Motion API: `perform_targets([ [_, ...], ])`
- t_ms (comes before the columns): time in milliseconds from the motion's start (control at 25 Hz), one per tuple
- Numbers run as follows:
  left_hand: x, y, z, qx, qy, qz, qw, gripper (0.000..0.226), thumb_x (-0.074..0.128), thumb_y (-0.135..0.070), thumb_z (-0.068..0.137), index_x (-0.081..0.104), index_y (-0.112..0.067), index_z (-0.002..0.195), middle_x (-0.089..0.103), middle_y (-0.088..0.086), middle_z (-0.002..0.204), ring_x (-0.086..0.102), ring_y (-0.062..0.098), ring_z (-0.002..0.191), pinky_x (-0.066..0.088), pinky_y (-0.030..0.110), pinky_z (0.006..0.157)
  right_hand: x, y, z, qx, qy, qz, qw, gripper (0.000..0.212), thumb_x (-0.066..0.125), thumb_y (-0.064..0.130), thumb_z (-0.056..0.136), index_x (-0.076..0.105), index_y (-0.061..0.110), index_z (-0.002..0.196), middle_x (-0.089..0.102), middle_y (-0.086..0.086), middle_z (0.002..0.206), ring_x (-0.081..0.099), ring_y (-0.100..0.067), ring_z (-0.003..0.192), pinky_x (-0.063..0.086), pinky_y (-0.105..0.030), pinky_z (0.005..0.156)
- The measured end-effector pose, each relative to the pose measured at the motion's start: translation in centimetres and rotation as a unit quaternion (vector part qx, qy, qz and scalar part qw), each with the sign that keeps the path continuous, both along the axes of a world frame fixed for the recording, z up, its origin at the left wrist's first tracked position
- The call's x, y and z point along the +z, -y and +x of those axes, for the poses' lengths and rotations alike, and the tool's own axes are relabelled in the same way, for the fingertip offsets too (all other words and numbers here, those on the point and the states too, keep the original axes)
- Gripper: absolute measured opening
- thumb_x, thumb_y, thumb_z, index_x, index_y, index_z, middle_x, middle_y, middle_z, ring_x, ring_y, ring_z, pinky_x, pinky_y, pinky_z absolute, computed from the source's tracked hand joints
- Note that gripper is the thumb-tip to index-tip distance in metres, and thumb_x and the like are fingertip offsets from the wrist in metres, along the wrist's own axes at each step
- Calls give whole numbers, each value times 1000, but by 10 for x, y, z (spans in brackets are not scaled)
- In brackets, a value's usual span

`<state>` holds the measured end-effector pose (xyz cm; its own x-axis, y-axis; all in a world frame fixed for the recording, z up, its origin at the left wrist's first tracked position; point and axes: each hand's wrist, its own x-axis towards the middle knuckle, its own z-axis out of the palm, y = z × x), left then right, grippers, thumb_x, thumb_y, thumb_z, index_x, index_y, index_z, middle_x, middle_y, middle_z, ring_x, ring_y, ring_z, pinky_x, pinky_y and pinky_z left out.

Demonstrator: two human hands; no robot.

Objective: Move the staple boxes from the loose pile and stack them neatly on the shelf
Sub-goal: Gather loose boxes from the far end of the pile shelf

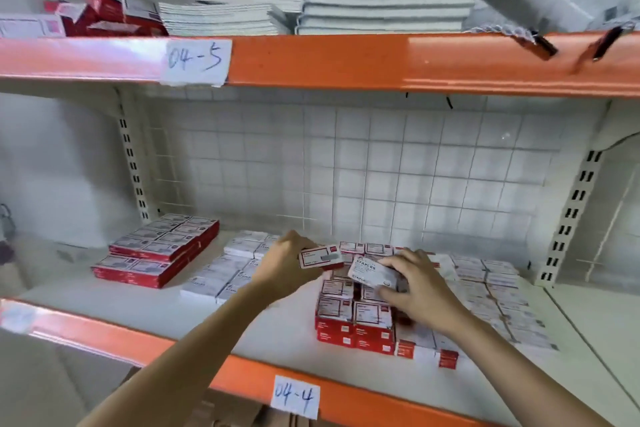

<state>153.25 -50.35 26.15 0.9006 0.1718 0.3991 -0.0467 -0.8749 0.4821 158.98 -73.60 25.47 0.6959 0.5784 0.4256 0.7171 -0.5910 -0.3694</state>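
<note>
Over the shelf [263, 329], both hands [287, 262] grip staple boxes [320, 258].

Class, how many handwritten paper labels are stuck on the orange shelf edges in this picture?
2. One label, reading 04-5, sits on the upper orange shelf edge, left of centre. The other label, reading 04-4, sits on the lower orange shelf edge. More may lie outside the picture.

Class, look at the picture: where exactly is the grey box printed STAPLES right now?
In the head view, the grey cardboard STAPLES box sits right of centre, gripped in the right hand above the red-and-white staple box stack.
</note>
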Motion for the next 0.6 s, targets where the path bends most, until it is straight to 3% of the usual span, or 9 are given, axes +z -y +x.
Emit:
perform_targets([
  [120,-9,-48,-21,37,-19,1,999,37,76,-30,73,67,-19,107,48,1,96,54,22,95,43,26,78,-2,-45,-15,19,8,-15,1000,47,64,42,83,54,23,125,48,10,112,32,-7,104,24,-21,77],
  [240,-17,-84,-38,68,-44,0,997,44,78,-30,72,65,-18,113,52,6,105,55,24,98,47,29,83,-2,-78,-22,47,11,-23,999,44,65,35,83,55,23,123,46,9,109,33,-6,100,22,-17,73],
  [440,-26,-121,-49,113,-60,5,992,41,77,-30,73,65,-19,111,56,3,107,53,17,96,45,25,80,0,-120,-14,84,-6,-46,995,43,68,30,80,57,21,120,41,8,104,42,-8,103,32,-18,75],
  [600,-21,-140,-53,143,-65,5,988,44,76,-28,75,62,-18,115,54,1,110,51,14,94,48,20,78,1,-152,0,97,-35,-100,990,43,65,31,81,55,19,121,45,1,113,48,-15,108,37,-23,83],
])
